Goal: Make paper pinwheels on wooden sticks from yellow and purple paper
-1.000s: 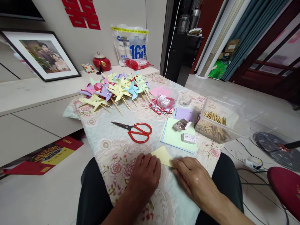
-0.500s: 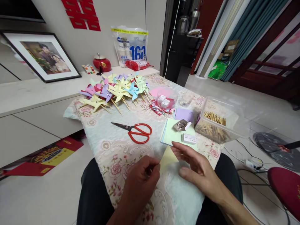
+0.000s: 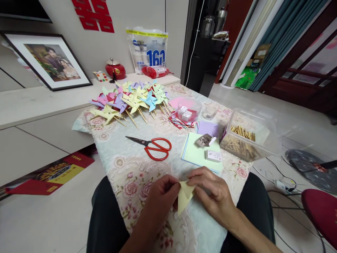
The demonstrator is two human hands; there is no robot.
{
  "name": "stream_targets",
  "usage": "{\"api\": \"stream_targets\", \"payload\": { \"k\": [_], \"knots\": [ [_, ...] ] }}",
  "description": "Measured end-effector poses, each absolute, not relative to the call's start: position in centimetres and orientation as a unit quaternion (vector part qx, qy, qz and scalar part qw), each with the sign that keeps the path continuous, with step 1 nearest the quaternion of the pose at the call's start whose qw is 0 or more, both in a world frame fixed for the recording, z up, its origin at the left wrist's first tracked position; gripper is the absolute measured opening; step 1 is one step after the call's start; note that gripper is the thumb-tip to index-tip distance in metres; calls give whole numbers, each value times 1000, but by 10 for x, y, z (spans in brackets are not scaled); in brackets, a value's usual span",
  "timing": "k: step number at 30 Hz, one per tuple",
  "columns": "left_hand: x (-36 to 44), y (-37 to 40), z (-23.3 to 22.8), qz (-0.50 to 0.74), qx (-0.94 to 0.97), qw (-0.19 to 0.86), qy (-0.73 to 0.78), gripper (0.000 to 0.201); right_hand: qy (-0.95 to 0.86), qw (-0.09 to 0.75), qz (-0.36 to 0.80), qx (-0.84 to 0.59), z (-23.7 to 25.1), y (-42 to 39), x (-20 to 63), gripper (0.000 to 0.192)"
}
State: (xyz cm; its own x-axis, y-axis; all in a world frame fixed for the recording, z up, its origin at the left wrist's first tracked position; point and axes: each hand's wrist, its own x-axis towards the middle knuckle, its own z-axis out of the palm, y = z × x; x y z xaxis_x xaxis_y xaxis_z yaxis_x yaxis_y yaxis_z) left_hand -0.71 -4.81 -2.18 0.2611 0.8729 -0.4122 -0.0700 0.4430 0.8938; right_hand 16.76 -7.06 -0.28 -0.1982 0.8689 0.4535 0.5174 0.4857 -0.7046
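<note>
— While the fold was forming, how did the hands hold it?

— Left hand [image 3: 162,196] and right hand [image 3: 210,195] both pinched the yellow paper [image 3: 184,196] at its top, just above the floral cloth [image 3: 126,168]. Matching the corners before creasing looked wise.

— And the sheet?

— Pale yellow, bent into a hanging triangle, near the red scissors [image 3: 154,147].

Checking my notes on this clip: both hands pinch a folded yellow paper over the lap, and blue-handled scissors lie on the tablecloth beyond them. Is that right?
Not quite: the head view shows the scissors with red handles, not blue. The rest holds: the left hand and right hand pinch the folded yellow paper, scissors on the tablecloth beyond.
</note>
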Motion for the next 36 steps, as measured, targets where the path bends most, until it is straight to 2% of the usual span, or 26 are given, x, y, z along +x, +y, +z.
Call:
{"api": "stream_targets", "payload": {
  "k": [4, 9, 12, 17, 20, 24, 28, 36],
  "knots": [
    [-7, -47, -24, 353, 369, 709, 486, 19, -800, 398, 141, -426, -9, -75, 168, 31],
    [-10, -47, -24, 322, 433, 678, 499, 20, -817, 360, 152, -423, -18, -78, 170, 37],
    [-14, -49, -23, 293, 542, 585, 527, 24, -815, 335, 157, -447, -22, -79, 169, 38],
    [-20, -63, -28, 304, 705, 340, 544, 31, -808, 310, 150, -478, -31, -81, 164, 37],
    [-18, -72, -32, 288, 767, 227, 526, 34, -811, 295, 154, -481, -34, -82, 162, 37],
    [-13, -80, -38, 276, 811, 106, 504, 22, -821, 265, 161, -480, -31, -84, 164, 37],
    [-12, -83, -46, 278, 830, 51, 481, 3, -838, 228, 159, -470, -23, -84, 172, 32],
    [-9, -87, -50, 278, 843, -22, 461, 13, -836, 196, 105, -502, -22, -100, 178, 33]
  ]
}}
